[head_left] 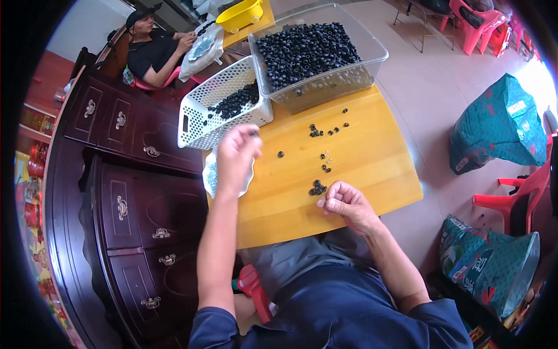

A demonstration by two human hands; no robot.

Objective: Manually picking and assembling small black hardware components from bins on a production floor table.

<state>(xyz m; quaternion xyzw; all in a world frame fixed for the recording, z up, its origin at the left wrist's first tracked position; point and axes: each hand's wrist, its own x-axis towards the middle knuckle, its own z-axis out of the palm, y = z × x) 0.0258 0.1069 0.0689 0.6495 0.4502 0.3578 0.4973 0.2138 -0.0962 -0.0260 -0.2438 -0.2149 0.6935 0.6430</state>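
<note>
My left hand (234, 154) is raised over the left side of the wooden table, beside the white perforated basket (200, 131). Its fingers are closed on a small black round part (254, 134). My right hand (353, 210) rests near the table's front, thumb and fingertips pressed together; whatever they pinch is too small to make out. Just left of those fingertips lies a cluster of black ring-shaped parts (317, 187). More small black parts (315, 131) are scattered farther back, and a single one (281, 155) sits mid-table. Partly behind my left hand is a white scalloped dish (250, 185) with pale blue bits.
A clear plastic bin (372, 55) full of black parts stands at the table's back. Dark wooden drawers (136, 189) line the left. A person (152, 55) sits at the far left near a yellow container (239, 16). Teal sacks (494, 125) and a red chair (520, 200) stand right.
</note>
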